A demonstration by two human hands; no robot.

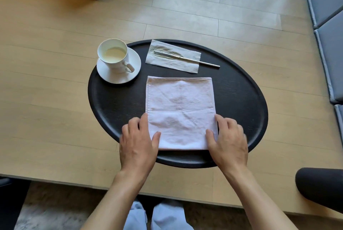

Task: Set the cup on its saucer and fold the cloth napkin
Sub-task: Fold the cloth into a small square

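A white cup (113,54) with pale liquid stands on its white saucer (134,60) at the far left of a round black tray (241,99). A pale pink cloth napkin (181,107) lies flat in the tray's middle as a rough square. My left hand (138,140) grips the napkin's near left corner, thumb on top and fingers along the left edge. My right hand (228,136) holds the near right corner the same way.
A grey paper napkin (187,62) with a metal fork (204,62) on it lies at the tray's far side. The tray rests on a light wooden table (46,90). Grey cushions (330,44) line the right; a dark rounded object (319,185) sits near right.
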